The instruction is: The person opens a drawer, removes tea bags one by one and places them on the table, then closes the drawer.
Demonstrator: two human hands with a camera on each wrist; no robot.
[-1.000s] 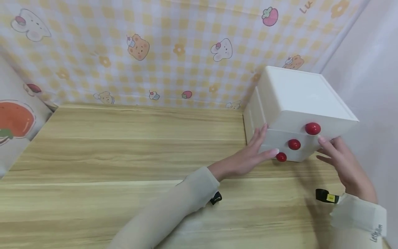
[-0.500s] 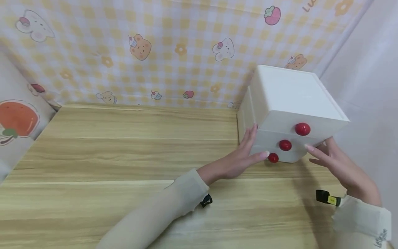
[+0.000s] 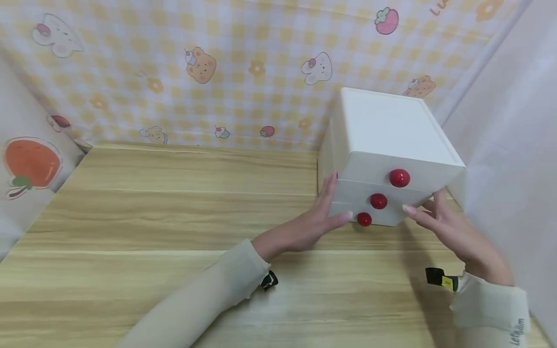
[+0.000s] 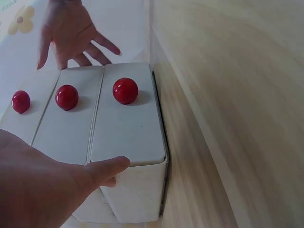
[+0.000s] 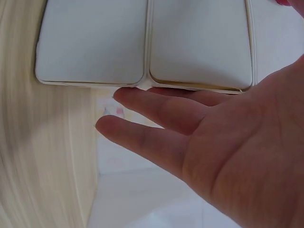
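A white drawer box (image 3: 396, 121) with three stacked drawers stands at the right of the table, a round red knob (image 3: 399, 178) on each drawer front. My left hand (image 3: 311, 227) lies along the box's left side with straight fingers, its thumb reaching toward the bottom front edge beside the lowest knob. On the opposite side my right hand (image 3: 454, 232) has its fingers at the right wall and its thumb near the front. In the right wrist view those fingers (image 5: 161, 107) are extended along the box's edge. All three drawers sit closed.
The wooden table (image 3: 152, 217) stretches to the left of the box. A yellow checked cloth (image 3: 243, 96) with cartoon prints hangs behind, and a white cloth (image 3: 509, 145) hangs at the right. Black straps show at both wrists.
The drawer box has slid left along the table, away from the right cloth, and both hands have moved left with it. The head view has also shifted slightly.
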